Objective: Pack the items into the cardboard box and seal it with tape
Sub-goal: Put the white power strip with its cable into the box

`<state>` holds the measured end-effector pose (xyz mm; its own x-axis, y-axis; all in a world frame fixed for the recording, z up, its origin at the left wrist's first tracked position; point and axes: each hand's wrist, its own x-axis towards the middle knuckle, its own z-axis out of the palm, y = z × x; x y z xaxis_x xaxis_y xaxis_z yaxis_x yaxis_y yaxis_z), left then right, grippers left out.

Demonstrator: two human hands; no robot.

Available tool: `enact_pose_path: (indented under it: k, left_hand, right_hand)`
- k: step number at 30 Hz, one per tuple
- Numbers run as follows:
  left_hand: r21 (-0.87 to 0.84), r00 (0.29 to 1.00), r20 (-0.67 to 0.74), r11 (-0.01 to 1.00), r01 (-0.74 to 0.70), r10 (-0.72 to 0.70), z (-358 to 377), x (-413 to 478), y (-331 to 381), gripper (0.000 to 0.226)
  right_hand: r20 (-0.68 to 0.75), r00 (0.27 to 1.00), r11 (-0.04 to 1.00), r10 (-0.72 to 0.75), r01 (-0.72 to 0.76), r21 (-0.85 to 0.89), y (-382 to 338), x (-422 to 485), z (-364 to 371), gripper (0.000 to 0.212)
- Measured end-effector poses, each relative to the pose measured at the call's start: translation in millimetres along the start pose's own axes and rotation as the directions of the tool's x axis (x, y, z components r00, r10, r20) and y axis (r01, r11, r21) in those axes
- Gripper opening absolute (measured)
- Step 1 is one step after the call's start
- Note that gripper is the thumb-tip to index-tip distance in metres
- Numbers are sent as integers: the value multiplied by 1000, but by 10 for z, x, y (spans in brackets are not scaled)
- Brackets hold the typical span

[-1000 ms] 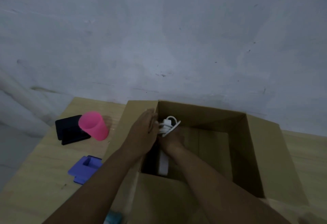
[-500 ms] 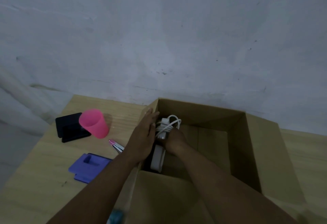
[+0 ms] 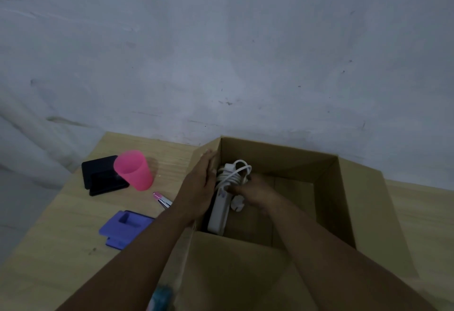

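An open cardboard box (image 3: pixel 326 202) stands on the wooden table (image 3: pixel 56 232). Inside it, against the left wall, a white power strip (image 3: pixel 219 214) with its coiled white cord (image 3: pixel 234 174) stands on end. My right hand (image 3: pixel 255 194) is down in the box, shut on the strip and cord. My left hand (image 3: pixel 196 187) lies flat with straight fingers against the box's left flap, pressing it upright. Left of the box lie a pink cup (image 3: pixel 134 169), a black stand (image 3: pixel 102 175), a purple holder (image 3: pixel 124 228) and a small pink and silver tool (image 3: pixel 161 200).
A grey wall rises right behind the table and box. A light blue object (image 3: pixel 162 296) shows partly under my left forearm at the bottom edge. The table's left edge drops off near the black stand.
The box's left flap has swung from lying outward to upright under my left hand, uncovering the small pink tool. My right hand has lowered the power strip deeper into the box.
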<state>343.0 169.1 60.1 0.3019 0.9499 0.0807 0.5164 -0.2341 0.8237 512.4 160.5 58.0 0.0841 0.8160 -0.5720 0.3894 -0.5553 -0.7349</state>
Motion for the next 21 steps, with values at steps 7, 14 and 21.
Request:
enact_pose_path:
  k: [7,14,21]
  left_hand:
    - [47,996,-86,999,-11,15,-122,-149,-8,43]
    - [25,979,-195,998,-50,54,-444,-569,-121,33]
    - [-42,959,-280,999,30,-41,-915,-1086,-427,23]
  right_hand:
    - [-317,934,985,-162,137,-100,-137,-357,-93,24]
    - [-370,807,885,-460,451,-115,-319,-763,270,18]
    - [-336,708,779,-621,602,-173,-506,-1088,973,15]
